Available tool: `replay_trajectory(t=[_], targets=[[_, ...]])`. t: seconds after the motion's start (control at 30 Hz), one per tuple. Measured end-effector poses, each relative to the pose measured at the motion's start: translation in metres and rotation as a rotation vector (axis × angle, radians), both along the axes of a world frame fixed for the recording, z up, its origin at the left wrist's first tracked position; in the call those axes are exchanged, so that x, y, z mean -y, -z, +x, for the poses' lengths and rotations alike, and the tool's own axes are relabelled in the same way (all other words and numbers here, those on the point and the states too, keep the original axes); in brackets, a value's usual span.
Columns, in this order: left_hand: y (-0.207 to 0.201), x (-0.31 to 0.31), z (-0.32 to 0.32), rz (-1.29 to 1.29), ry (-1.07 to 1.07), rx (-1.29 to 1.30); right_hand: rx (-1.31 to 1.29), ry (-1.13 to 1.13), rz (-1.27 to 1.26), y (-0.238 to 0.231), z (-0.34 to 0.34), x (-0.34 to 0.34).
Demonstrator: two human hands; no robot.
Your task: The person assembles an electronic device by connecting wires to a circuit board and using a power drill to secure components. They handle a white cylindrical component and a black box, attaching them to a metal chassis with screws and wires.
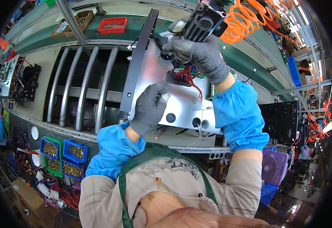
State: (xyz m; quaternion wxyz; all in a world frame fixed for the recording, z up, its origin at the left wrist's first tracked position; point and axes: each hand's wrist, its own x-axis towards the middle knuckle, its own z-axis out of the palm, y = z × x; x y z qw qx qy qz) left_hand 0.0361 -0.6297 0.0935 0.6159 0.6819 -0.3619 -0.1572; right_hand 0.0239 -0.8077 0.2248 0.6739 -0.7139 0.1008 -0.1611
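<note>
My right hand (211,60), in a grey glove, is closed round a black power screwdriver (204,24), held over the far part of a metal chassis (185,104). The glove and tool hide the tip. My left hand (149,108), also gloved, rests by the chassis's left side with its fingers curled together; whatever may be in them is hidden. A long black panel (138,68) stands along the chassis's left edge. Red wires (192,81) bunch on the chassis below the screwdriver. Two round black grommets sit near its front edge, one of them this grommet (170,117).
Steel rollers (86,85) lie left of the chassis. A red tray (112,26) of small parts sits at the far left. Blue and green bins (74,151) of brass-coloured fasteners stand near left. An orange coiled hose (236,24) hangs beside the screwdriver. A purple fan (274,166) is at right.
</note>
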Motion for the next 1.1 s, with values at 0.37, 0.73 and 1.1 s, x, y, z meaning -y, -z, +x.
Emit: replay_trajectory(t=[0.37,0.73,1.1], targets=[[0.002,0.001,0.0,0.002,0.004,-0.016,0.055,-0.001,0.031,-0.002,0.0,-0.006],[0.004,0.006,0.0,-0.012,0.006,-0.044,0.14,0.004,0.094,-0.003,-0.003,-0.01],[0.008,0.009,-0.001,-0.078,0.056,-0.018,0.203,0.358,-0.142,-0.042,-0.09,-0.009]])
